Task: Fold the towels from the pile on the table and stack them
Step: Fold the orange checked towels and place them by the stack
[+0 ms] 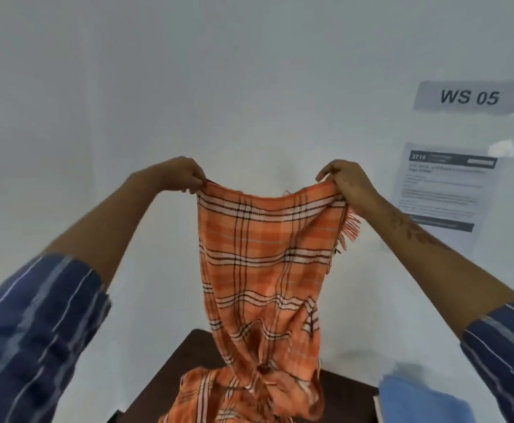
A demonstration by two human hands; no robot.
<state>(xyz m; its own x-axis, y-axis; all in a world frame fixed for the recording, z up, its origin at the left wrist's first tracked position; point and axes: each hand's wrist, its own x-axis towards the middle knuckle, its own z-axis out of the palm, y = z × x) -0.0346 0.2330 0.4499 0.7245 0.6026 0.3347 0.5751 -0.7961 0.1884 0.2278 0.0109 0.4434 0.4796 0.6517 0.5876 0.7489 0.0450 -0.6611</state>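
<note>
An orange checked towel (262, 254) with black and white stripes hangs in the air in front of a white wall. My left hand (182, 175) pinches its upper left corner. My right hand (347, 181) grips the upper right corner, where a fringe sticks out. The top edge sags between the two hands. The towel's lower part is twisted and lies bunched on the dark brown table (164, 383) at the bottom of the view. Both arms are stretched forward and up.
A light blue cloth (414, 398) lies at the bottom right of the table. On the wall to the right hang a "WS 05" sign (469, 97) and a printed sheet (445, 190). The table's far edge stands close to the wall.
</note>
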